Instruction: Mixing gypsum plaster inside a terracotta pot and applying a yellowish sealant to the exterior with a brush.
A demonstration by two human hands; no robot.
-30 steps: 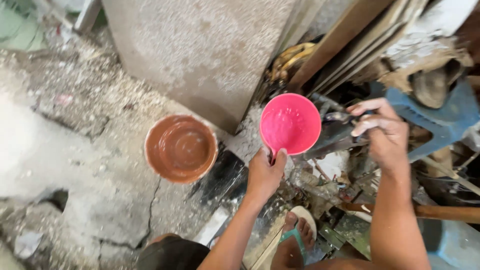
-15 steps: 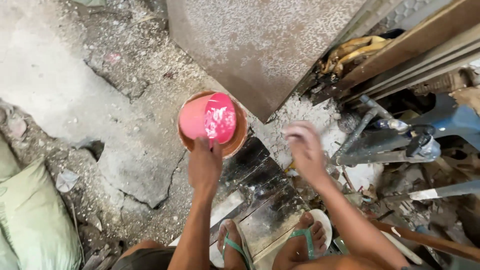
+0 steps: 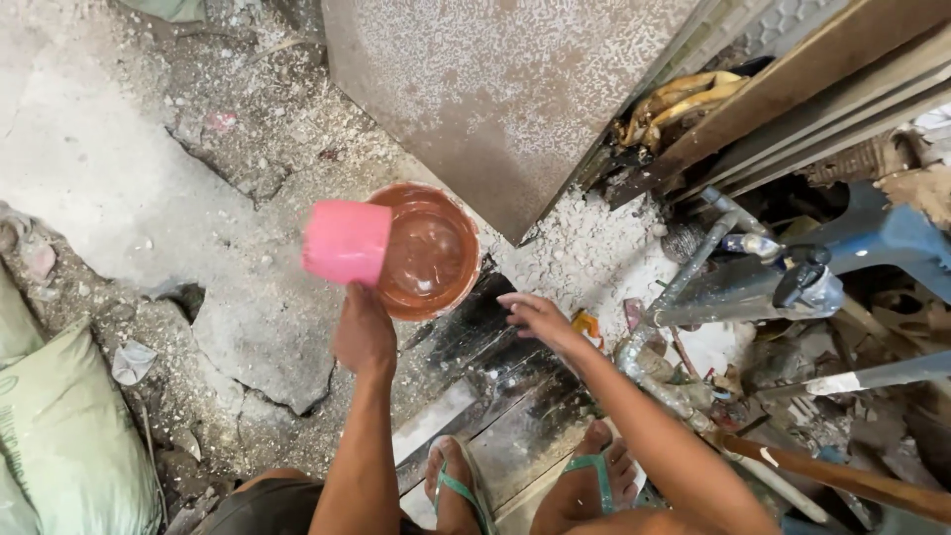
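Left hand (image 3: pixel 365 335) clamped on handle of pink cup (image 3: pixel 347 242), cup held tipped at left rim of brown basin (image 3: pixel 428 252) holding water, basin on floor beside speckled slab (image 3: pixel 495 89). Right hand (image 3: pixel 535 319) empty, fingers spread, hovering right of basin near pipe (image 3: pixel 684 282).

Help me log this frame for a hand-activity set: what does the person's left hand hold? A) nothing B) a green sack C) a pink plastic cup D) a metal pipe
C: the left hand grips a pink plastic cup by its handle beside the round brown basin, while the right hand hangs open and empty.
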